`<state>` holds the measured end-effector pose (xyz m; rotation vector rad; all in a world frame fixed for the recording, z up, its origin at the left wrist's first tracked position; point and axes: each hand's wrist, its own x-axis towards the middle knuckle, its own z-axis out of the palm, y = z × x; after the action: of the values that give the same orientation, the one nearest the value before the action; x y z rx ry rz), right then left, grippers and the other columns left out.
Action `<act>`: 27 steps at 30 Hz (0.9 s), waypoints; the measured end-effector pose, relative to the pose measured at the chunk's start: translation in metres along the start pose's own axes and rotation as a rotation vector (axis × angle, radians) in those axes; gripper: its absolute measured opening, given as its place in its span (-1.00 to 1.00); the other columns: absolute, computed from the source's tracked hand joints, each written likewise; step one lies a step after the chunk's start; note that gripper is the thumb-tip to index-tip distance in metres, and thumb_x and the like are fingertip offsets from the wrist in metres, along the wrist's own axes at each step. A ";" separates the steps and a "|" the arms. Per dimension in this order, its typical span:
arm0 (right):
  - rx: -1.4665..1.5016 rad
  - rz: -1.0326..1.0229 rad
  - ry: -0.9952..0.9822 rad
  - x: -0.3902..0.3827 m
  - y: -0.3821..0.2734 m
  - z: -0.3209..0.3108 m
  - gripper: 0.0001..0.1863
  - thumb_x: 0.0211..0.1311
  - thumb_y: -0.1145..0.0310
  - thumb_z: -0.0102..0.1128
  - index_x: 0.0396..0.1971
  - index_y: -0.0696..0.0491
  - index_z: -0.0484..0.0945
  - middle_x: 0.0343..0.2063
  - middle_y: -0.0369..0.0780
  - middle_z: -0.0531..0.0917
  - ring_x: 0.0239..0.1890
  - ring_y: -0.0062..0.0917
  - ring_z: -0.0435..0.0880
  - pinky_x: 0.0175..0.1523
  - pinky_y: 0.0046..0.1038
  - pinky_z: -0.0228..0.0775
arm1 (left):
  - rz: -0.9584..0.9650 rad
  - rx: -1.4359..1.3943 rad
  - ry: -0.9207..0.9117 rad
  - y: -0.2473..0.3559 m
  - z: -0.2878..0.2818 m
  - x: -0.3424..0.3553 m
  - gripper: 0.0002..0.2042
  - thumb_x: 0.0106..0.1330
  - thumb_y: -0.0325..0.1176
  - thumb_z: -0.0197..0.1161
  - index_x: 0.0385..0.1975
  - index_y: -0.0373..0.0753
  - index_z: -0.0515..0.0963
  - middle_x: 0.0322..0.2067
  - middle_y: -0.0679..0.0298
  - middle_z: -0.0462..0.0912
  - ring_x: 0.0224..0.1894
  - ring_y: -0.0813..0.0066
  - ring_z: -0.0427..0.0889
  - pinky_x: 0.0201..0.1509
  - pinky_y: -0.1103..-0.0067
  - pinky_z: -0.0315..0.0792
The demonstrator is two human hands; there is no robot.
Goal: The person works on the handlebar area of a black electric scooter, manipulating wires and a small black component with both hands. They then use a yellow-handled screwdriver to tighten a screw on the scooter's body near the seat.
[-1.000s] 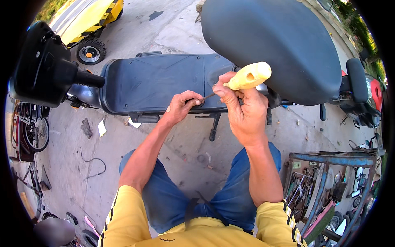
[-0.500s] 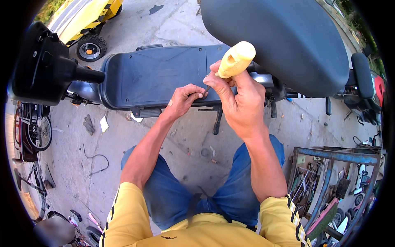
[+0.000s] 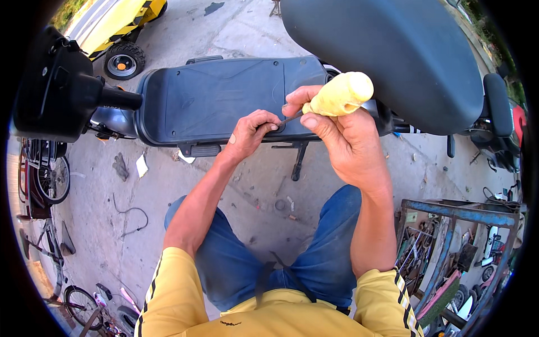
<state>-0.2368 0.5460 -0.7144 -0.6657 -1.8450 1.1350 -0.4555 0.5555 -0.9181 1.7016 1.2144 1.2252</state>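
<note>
A screwdriver with a thick yellow handle [image 3: 339, 95] is in my right hand [image 3: 355, 147], its fingers closed around the lower handle. Its thin dark shaft slants down to the left, toward the near right edge of the scooter's dark footboard [image 3: 222, 104]. My left hand [image 3: 250, 133] is closed in a pinch at the shaft's lower end, against that edge. Whether a screw sits under the fingertips is hidden. The scooter's black seat [image 3: 387, 62] rises just beyond my right hand.
The handlebar column [image 3: 120, 101] stands at the left, and a kickstand [image 3: 298, 160] hangs below the footboard. A blue metal rack [image 3: 466, 212] with tools and parts is at the lower right. A yellow vehicle's wheel [image 3: 123, 60] is behind; bicycles line the left.
My right hand has moved right and slightly down, tilting the screwdriver's handle over to the right. More of the shaft shows. My left hand stays at the footboard's edge.
</note>
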 end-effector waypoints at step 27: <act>-0.133 -0.280 -0.030 0.008 -0.008 0.016 -0.67 0.14 0.59 0.47 -0.07 0.16 0.68 -0.19 -0.19 0.72 -0.21 -0.46 0.68 -0.22 -0.50 0.52 | -0.091 -0.596 -0.116 0.043 0.010 0.004 -0.66 0.27 -0.19 0.57 -0.06 -0.18 0.66 -0.10 0.33 0.69 -0.03 0.50 0.65 0.01 0.46 0.62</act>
<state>-0.2546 0.5420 -0.7076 -0.4474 -1.9795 0.8492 -0.4332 0.5460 -0.8811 1.2398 0.7442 1.2535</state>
